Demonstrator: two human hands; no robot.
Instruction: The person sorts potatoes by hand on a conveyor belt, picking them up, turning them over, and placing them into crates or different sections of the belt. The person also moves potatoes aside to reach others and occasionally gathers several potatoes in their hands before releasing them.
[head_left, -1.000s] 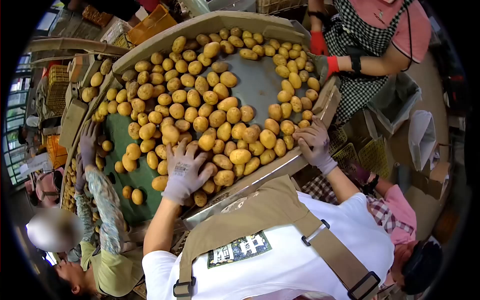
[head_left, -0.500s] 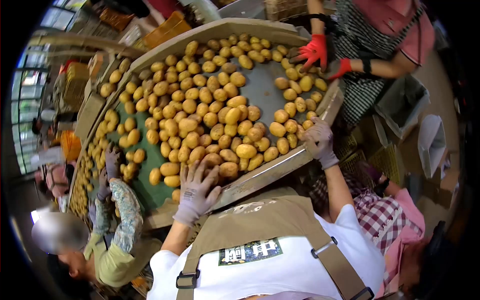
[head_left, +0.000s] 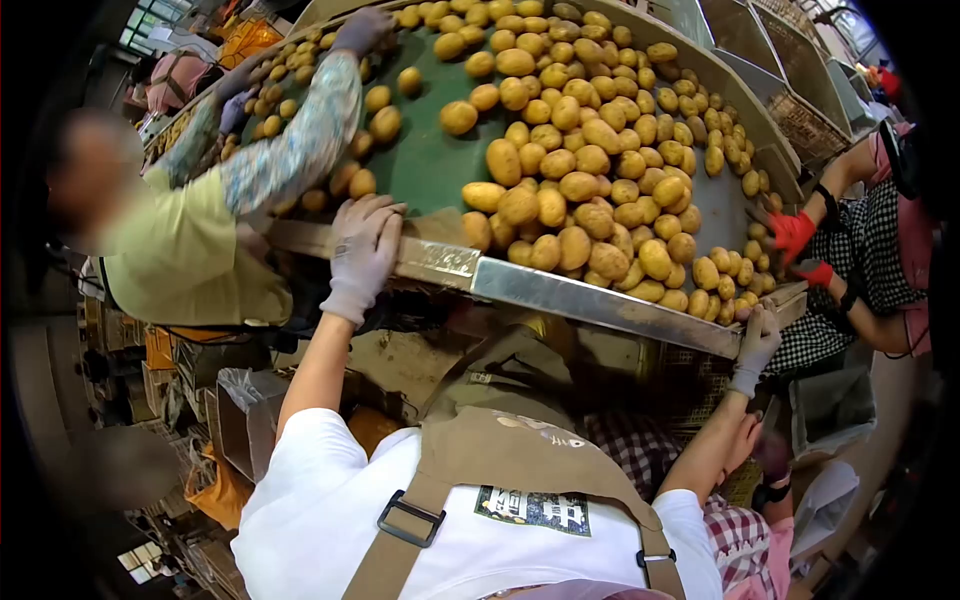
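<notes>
My left hand (head_left: pixel 363 258), in a pale grey glove, is on the front rim of the sorting table (head_left: pixel 430 262), its fingers bent over the edge beside a few potatoes. My right hand (head_left: pixel 758 348), gloved the same, is closed round the rim near its right corner, its fingertips partly hidden. Neither hand holds a potato. A large heap of yellow-brown potatoes (head_left: pixel 585 185) lies on the table between and beyond my hands. Green belt surface (head_left: pixel 420 155) shows to the left of the heap.
At the left, a co-worker's patterned sleeve (head_left: pixel 305 140) reaches across the table. At the right, another person's red gloves (head_left: pixel 793 235) are at the potatoes. Lined bins (head_left: pixel 832 408) stand at lower right, crates (head_left: pixel 790 60) at upper right. A metal strip (head_left: pixel 600 305) covers part of the rim.
The view has swung left. My left hand has gone from lying spread against the potatoes to the rim further left. My right hand stays on the rim. The left co-worker's arm reaches further over the table.
</notes>
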